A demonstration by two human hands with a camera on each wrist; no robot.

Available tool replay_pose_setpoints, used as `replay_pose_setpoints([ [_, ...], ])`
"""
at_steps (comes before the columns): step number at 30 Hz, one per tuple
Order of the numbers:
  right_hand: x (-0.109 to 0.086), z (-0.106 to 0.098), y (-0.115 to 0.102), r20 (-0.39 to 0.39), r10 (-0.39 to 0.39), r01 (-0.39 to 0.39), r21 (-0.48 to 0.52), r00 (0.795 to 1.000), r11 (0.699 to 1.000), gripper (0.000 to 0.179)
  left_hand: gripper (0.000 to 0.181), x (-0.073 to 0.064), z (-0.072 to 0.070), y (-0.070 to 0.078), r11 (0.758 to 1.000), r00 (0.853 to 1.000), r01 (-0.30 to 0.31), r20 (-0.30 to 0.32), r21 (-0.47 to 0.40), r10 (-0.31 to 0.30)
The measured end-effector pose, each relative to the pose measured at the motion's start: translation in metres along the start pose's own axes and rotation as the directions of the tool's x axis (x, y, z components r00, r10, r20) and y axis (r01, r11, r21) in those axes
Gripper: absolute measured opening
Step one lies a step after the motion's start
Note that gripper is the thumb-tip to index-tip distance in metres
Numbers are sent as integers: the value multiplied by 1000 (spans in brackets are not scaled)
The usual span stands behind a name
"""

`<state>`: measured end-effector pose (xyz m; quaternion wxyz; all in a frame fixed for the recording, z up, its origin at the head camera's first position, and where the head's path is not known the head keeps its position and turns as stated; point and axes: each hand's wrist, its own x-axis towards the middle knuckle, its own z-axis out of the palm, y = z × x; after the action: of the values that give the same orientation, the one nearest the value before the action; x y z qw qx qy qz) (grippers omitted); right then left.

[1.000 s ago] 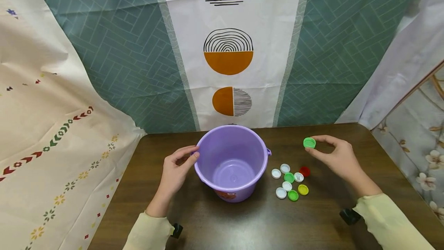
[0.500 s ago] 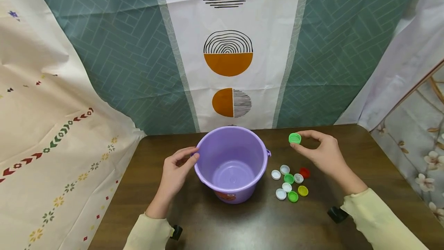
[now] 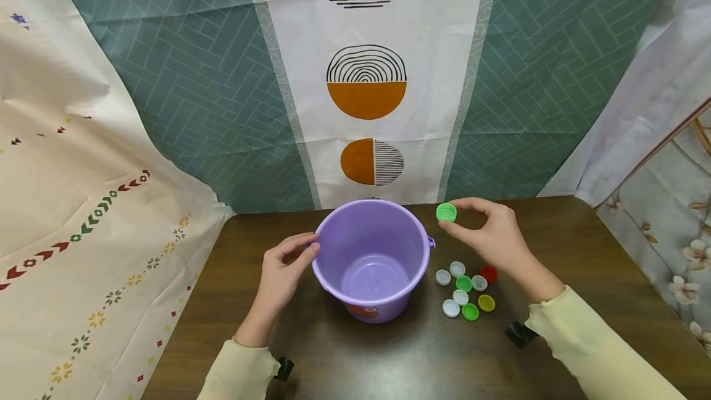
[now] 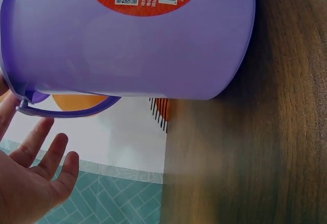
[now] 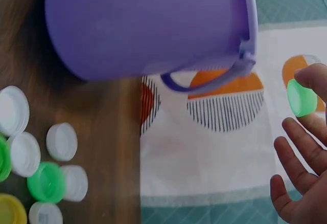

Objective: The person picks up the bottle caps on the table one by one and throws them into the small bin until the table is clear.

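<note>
A purple bucket (image 3: 371, 252) stands upright in the middle of the table, its inside bare in the head view. My left hand (image 3: 283, 276) pinches the bucket's left rim between thumb and fingers; in the left wrist view the other fingers (image 4: 53, 155) spread apart near the bucket's handle (image 4: 71, 112). Up to the right of the bucket, my right hand (image 3: 491, 233) pinches a green bottle cap (image 3: 446, 212) between thumb and index finger. The cap (image 5: 302, 98) is clear of the rim, and the remaining fingers (image 5: 296, 168) are spread below it.
Several loose bottle caps lie on the wooden table (image 3: 244, 301) right of the bucket, among them a red cap (image 3: 489, 274), a yellow cap (image 3: 486, 303), a green cap (image 3: 470, 312) and a white cap (image 3: 451, 308). A patterned cloth (image 3: 366, 29) hangs behind the table.
My right hand has moved left toward the bucket and slightly up, carrying the green bottle cap. The left hand and bucket have stayed in place.
</note>
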<state>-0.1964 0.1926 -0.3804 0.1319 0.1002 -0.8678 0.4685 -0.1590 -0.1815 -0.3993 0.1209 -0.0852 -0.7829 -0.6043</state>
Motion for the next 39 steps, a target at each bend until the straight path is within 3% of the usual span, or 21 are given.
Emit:
replay_pose_setpoints([
  [12, 2, 17, -29, 46, -35, 33, 36, 998, 999, 38, 27, 0, -1, -2, 1000, 1000, -1, 3, 15, 1],
  [39, 9, 55, -53, 141, -155, 146, 76, 978, 986, 33, 27, 0, -1, 0, 1000, 1000, -14, 3, 4, 14],
])
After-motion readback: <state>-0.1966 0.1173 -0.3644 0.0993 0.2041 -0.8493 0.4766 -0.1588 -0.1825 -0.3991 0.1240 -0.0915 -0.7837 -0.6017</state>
